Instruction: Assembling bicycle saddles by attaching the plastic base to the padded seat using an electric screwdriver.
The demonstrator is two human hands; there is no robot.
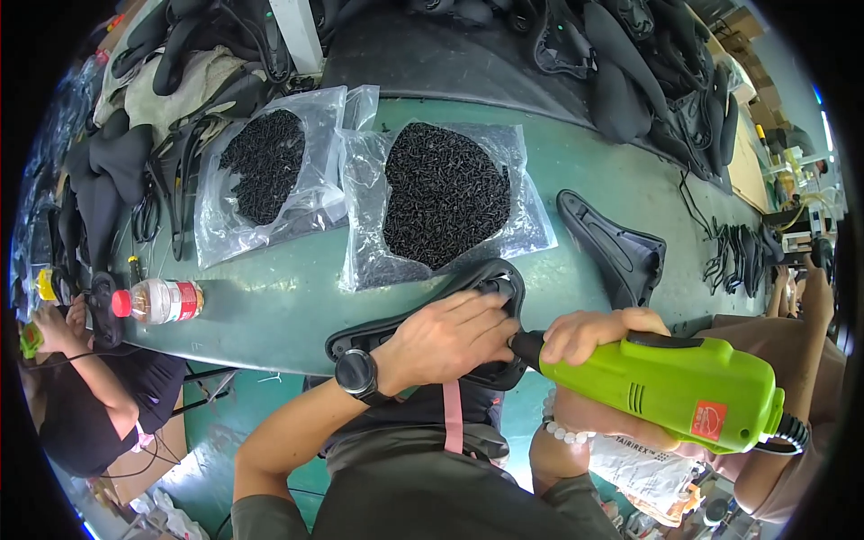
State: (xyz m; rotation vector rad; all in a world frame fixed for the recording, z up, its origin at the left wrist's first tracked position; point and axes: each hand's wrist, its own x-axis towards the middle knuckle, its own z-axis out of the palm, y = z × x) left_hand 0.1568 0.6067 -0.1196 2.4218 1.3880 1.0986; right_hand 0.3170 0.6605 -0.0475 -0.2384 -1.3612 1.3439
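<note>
A black plastic bicycle saddle base (358, 341) rests at the near edge of the green table, hollow side up. Across its wider end lies my left hand (450, 335), fingers curled onto the part and gripping it; a dark watch is on that wrist. My right hand (605, 340) is wrapped round a lime-green electric screwdriver (688, 385) held nearly level. The black nose of the tool points left into the base, close to my left fingertips. Its tip and whatever it touches are hidden behind my fingers.
Two clear plastic bags hold piles of small black screws (445, 193) (266, 166). Another saddle base (641, 256) lies to the right. A red-capped bottle (162, 301) lies on its side at left. Black saddle parts (621, 76) are heaped behind. Other people work at both sides.
</note>
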